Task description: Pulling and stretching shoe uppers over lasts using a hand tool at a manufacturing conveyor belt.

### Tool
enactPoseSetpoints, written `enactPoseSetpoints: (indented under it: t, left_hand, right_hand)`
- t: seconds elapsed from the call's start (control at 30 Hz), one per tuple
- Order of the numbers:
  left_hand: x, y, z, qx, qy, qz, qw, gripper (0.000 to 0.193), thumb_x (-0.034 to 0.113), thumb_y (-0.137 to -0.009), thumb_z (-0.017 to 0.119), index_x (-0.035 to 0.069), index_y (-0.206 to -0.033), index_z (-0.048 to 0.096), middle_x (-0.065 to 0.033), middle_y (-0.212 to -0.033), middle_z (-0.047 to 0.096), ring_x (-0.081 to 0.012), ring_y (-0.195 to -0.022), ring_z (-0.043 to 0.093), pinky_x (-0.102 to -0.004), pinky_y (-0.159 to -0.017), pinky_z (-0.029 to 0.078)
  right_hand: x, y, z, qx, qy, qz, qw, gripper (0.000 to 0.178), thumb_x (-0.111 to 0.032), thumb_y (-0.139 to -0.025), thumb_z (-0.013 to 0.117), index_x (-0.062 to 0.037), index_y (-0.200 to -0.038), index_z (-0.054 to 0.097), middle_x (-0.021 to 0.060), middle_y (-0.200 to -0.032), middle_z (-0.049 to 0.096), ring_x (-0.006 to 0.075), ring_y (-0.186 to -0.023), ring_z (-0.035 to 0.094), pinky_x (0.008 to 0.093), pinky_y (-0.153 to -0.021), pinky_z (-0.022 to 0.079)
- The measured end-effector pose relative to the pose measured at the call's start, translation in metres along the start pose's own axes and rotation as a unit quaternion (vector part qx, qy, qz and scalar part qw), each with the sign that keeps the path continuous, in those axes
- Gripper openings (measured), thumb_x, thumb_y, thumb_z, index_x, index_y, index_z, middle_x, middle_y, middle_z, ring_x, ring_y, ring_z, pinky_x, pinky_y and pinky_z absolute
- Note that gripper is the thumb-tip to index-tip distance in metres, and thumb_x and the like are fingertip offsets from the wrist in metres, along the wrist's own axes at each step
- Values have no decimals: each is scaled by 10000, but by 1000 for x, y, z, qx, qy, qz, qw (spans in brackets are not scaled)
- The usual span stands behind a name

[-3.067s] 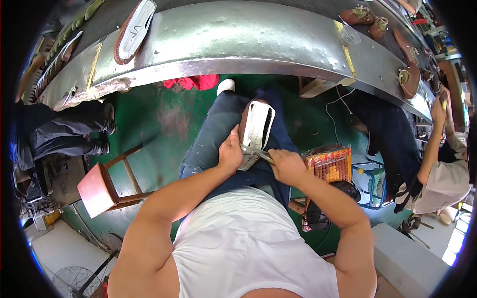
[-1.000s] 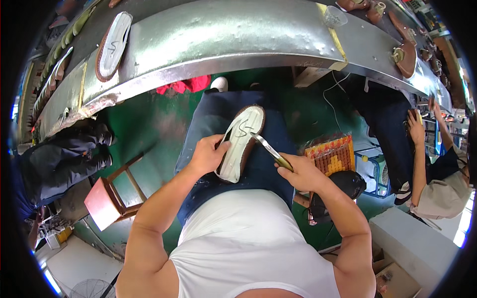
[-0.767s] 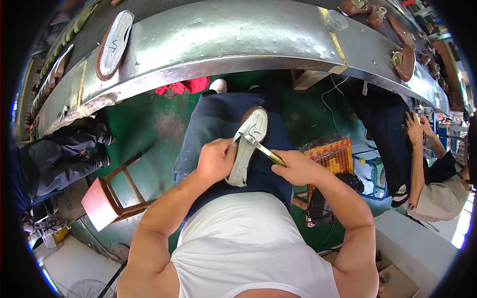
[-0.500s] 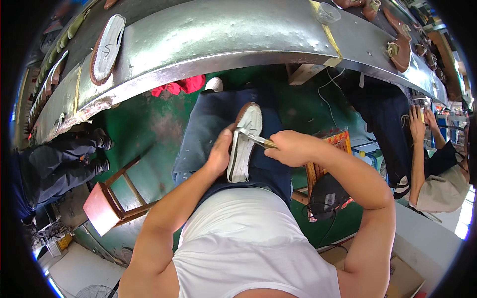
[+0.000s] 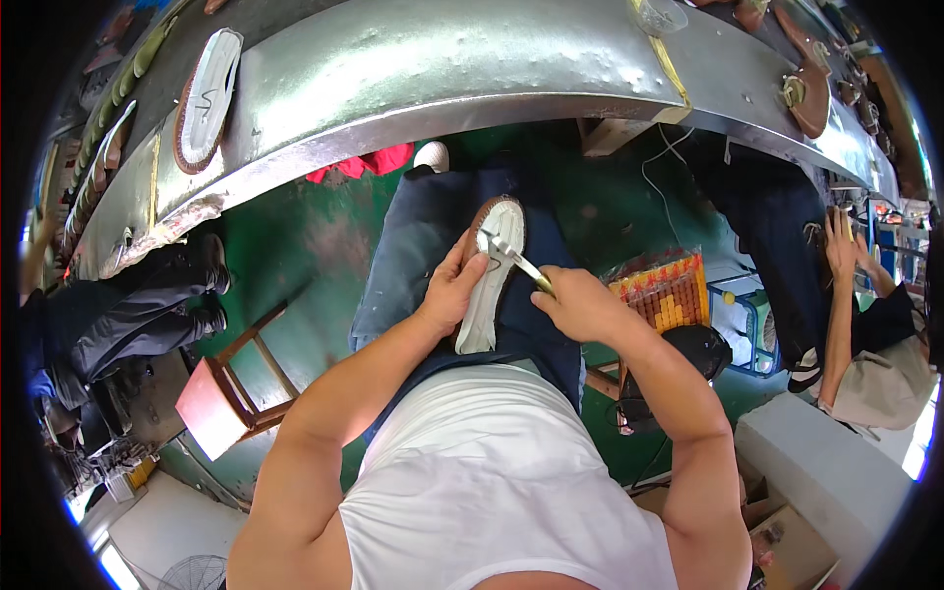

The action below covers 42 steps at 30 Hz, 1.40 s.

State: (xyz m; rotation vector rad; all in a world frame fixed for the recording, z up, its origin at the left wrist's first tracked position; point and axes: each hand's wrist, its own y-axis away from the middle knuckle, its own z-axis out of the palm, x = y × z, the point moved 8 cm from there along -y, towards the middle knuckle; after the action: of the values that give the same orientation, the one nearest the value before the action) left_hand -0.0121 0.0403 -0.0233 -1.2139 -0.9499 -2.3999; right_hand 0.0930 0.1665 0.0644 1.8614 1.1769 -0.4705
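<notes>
A shoe [image 5: 480, 310] lies bottom up over my thighs, its pale underside facing up and a brown upper wrapping the toe end. My left hand [image 5: 452, 293] grips the shoe along its left side, with the thumb reaching onto the underside. In my right hand [image 5: 578, 307] is a metal hammer [image 5: 527, 265], held by its handle. Its head meets the pale underside near the toe end; whether it presses or just hovers there, I cannot tell.
A metal-topped bench [image 5: 413, 69] curves ahead, carrying another upturned shoe [image 5: 207, 103] and a clear plastic cup [image 5: 661, 17]. A wooden stool [image 5: 221, 403] stands left. At right are a woven seat [image 5: 669, 295], a black bag [image 5: 698, 349] and a co-worker's arm [image 5: 839, 295].
The shoe has turned so more of its underside faces up. My left hand has shifted along it, and the hammer head has moved slightly up and right. My right elbow has drawn inward.
</notes>
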Motion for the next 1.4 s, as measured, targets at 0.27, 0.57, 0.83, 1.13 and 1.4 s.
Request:
enactPoseSetpoints:
  t: [0.27,0.57,0.83,1.13,1.4]
  left_hand:
    - [50,10,26,3,-446,268,854,518,149,-980,534,103,-1480,406,-215,-1291,591,-315,-1155,613,-353,-969,485]
    - [55,9,41,-55,-597,187,778,545,184,-979,496,123,-1499,342,-292,-1337,509,-459,-1086,598,-466,-924,501]
    - [39,-4,18,-42,-414,33,909,744,249,-938,601,-49,-1498,213,-304,-1384,478,-387,-1274,508,-379,-1071,387]
    - [31,-7,7,-138,-215,-246,935,570,225,-935,652,149,-1424,369,-49,-1200,591,-161,-1040,596,-362,-760,545]
    - [22,-10,7,-136,-202,-241,940,571,236,-935,655,133,-1421,373,-67,-1225,591,-187,-1059,609,-388,-763,563]
  right_hand:
    - [47,1,48,-74,-360,121,922,254,-248,-983,575,-2,-933,611,49,-722,629,101,-601,569,243,-485,439]
    - [44,6,-8,50,-346,79,934,392,-343,-1033,470,18,-946,594,75,-777,648,145,-697,658,315,-528,499]
    - [-4,-13,-19,99,-112,-78,986,441,-360,-1012,470,51,-883,563,255,-770,634,433,-770,640,482,-704,499]
    - [4,39,3,-171,-5,54,984,319,-270,-915,609,28,-1027,609,239,-914,669,404,-896,650,457,-794,500]
    - [-42,36,29,-10,242,-145,959,331,-194,-896,610,71,-1092,579,245,-958,651,375,-877,655,439,-788,541]
